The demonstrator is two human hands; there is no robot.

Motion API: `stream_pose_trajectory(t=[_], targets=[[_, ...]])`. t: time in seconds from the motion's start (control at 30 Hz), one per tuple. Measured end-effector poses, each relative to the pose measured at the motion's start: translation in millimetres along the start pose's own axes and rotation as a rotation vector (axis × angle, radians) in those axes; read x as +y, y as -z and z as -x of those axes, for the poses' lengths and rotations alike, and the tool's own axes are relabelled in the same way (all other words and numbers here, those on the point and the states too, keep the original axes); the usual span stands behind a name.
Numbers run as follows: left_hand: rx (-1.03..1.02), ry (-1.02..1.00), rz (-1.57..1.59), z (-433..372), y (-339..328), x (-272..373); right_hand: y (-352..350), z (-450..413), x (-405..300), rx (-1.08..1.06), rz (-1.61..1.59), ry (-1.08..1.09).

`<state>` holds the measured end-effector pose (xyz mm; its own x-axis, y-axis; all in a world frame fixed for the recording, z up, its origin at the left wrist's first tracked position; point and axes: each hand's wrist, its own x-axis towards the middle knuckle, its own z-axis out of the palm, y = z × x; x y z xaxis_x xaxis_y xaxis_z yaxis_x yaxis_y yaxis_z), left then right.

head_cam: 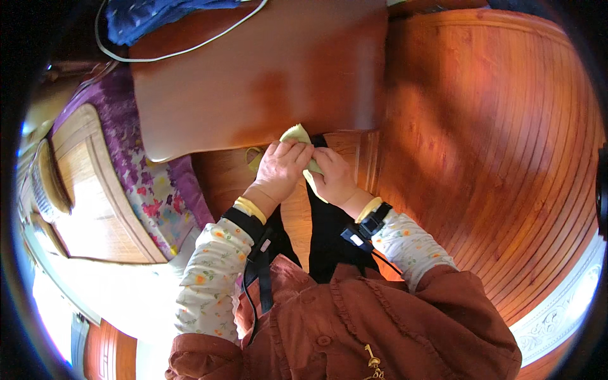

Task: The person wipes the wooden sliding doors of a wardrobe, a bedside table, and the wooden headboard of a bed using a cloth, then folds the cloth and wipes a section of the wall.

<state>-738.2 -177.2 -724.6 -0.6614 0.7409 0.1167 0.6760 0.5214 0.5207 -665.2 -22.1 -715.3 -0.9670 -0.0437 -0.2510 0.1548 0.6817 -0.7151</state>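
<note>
Both of my hands meet at a pale yellow cloth (295, 133), just off the front edge of a glossy brown tabletop (213, 104). Bunched folds of it are gripped by my left hand (281, 170), whose fingers curl over the top. My right hand (336, 175) pinches the same cloth from the other side, and a loose flap (313, 186) hangs below. Part of the cloth is hidden under the fingers. A yellowish loop (253, 159) shows beside my left hand; what it belongs to is unclear.
A white cord (190, 51) curves over the tabletop near a blue cloth (156, 19). Purple floral fabric (152, 190) and a light wooden panel (104, 190) lie at left. Reddish wood planks (484, 142) spread to the right. Thin black cables (389, 263) run from my wrist straps.
</note>
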Motion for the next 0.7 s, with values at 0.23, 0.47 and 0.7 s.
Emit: stream_pose_trajectory(t=[0.23, 0.47, 0.7], targets=[[0.224, 0.119, 0.059, -33, 46, -5, 63, -77, -18, 0.058, 0.143, 0.448], [0.288, 0.348, -0.003, -45, 14, -35, 42, -120, -3, -0.179, 0.495, 0.436], [0.361, 0.522, 0.030, 21, 14, -20, -1, -107, -14, -0.211, 0.487, 0.616]])
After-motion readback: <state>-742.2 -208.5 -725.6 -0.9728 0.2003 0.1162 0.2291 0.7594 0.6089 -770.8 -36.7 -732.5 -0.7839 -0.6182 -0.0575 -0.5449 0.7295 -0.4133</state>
